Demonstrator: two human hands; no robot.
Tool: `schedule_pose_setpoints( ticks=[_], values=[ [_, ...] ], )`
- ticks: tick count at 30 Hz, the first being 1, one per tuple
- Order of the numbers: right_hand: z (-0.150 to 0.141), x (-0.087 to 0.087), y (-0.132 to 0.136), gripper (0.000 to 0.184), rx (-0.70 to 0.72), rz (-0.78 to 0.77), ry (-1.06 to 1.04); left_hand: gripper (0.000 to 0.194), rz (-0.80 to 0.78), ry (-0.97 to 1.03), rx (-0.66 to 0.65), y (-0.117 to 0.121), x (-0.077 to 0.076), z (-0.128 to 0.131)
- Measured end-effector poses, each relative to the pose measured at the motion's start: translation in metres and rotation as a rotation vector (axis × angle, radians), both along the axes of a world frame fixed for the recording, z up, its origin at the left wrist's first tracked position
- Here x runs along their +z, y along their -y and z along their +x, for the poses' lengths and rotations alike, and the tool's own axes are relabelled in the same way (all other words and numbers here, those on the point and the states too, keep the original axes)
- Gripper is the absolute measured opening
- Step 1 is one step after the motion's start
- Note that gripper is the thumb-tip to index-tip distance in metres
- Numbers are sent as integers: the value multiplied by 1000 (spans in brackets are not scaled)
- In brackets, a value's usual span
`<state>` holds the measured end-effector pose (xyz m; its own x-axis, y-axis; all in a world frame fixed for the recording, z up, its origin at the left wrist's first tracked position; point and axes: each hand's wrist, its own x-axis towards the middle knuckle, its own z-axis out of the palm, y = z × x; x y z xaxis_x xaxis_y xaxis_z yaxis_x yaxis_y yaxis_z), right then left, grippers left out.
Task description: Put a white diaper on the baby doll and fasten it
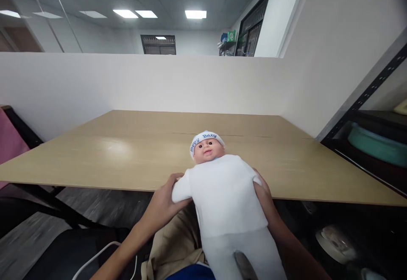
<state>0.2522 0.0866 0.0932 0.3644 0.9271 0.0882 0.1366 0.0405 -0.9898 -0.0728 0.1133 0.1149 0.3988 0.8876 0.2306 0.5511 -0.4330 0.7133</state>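
A baby doll point(228, 197) in a white top and white trousers leans over my lap, its face toward me and its head at the table's near edge. It wears a white cap point(206, 136) with blue "Happy Baby" lettering. My left hand point(165, 199) is wrapped round the doll's arm on the left, thumb in front. On the other side my right hand point(263, 191) grips the doll by its right-hand arm and flank; most of those fingers are hidden behind it. A dark grey shape point(244, 265) lies over the trousers at the bottom.
The wooden table point(143, 152) stretches back to a low white partition point(190, 82). At the right, a dark shelf rack holds a teal basin point(378, 144). A pink cloth point(11, 138) hangs at the far left. A white cable point(95, 256) runs by my left forearm.
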Motion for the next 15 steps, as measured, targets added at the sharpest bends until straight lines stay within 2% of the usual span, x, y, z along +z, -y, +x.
schedule_pose_setpoints(
  ticks=[2,3,6,8,11,15],
  values=[
    [11,10,-4,50,30,-34,6,55,3,-17,-21,-20,6,7],
    [19,14,-4,46,48,-38,99,55,14,-28,-44,-28,9,8],
    [48,22,1,38,93,-75,596,50,48,-72,-109,-44,17,8],
    [63,21,6,35,147,-131,824,47,61,-131,-126,-50,21,7],
    [76,11,11,36,202,-153,916,47,75,-225,-152,-56,22,8],
    [79,-2,11,35,183,-163,942,50,88,-276,-189,-64,22,10]
  ],
)
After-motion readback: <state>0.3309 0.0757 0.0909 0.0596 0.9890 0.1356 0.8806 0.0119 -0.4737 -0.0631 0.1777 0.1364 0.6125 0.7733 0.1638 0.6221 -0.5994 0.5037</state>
